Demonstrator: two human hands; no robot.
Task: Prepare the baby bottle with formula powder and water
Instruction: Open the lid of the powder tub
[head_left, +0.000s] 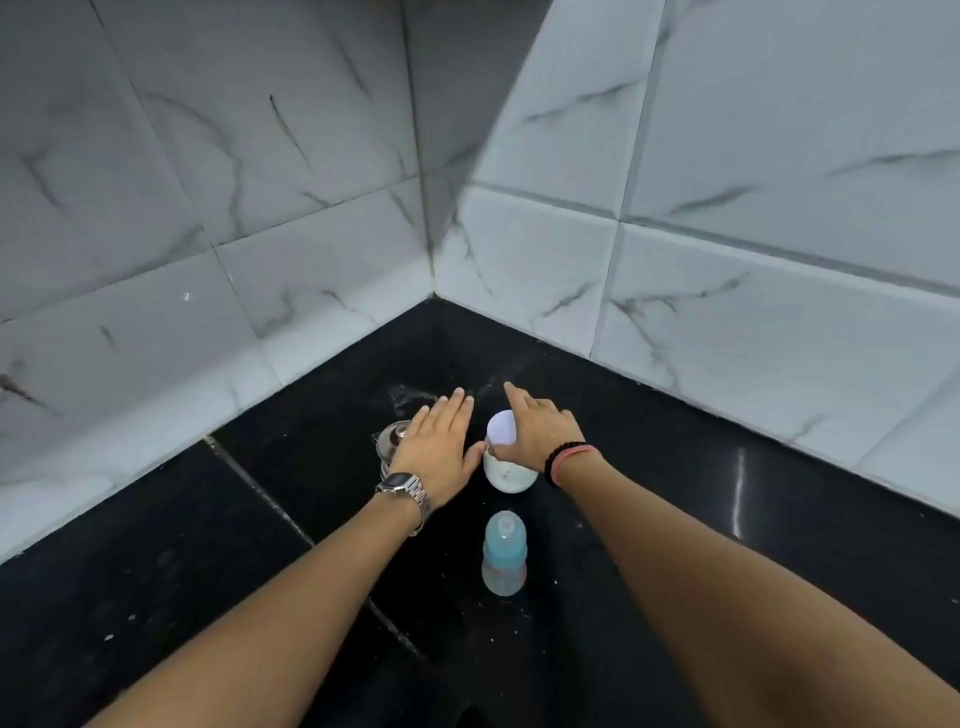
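Black glossy tabletop (675, 519) tucked into a corner of white marble-look wall tiles (779, 156). Both hands out over it. Left hand (441, 447) flat, fingers straight and together, hovering above a small shiny metal pot (392, 439) with a lid, gripping nothing; can't tell if actually touching it. Right hand (535, 428) draped over the top of a white container (506, 465), index finger pointing forward, thumb against the near side of the rim; other fingers hidden, so no telling how firm the hold is. Baby bottle (505, 553) standing upright just in front of the white container, blue collar, clear cap on, untouched by either hand. Metal watch (402, 491) on the left wrist, beaded bracelets (569, 460) on the right.
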